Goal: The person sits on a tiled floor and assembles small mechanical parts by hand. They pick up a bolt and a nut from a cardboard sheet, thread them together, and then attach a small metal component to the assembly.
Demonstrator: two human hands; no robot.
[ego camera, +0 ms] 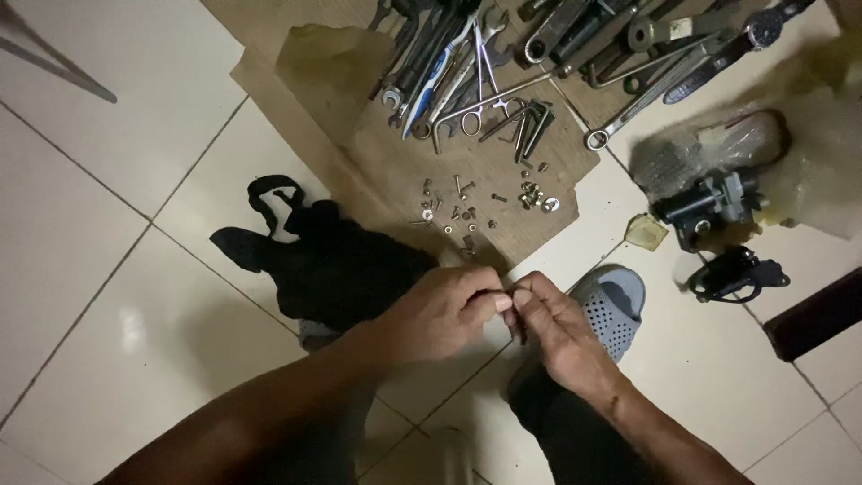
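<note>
the left hand (444, 310) and right hand (552, 325) meet fingertip to fingertip above the pale tiled floor (108, 269), each grip pinched narrow on a tiny dark part (510, 296), mostly hidden, probably light, stiff, slippery metal like the small screws (467, 211) on the brown cardboard sheet (395, 162), best held at its ends.

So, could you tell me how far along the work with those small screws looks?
Done: screws and washers lie spread on the cardboard, tools laid out beyond. In hand: left hand and right hand meet, fingers pinching something too small to identify. Left: the loose fasteners and the black part lie untouched.
</note>
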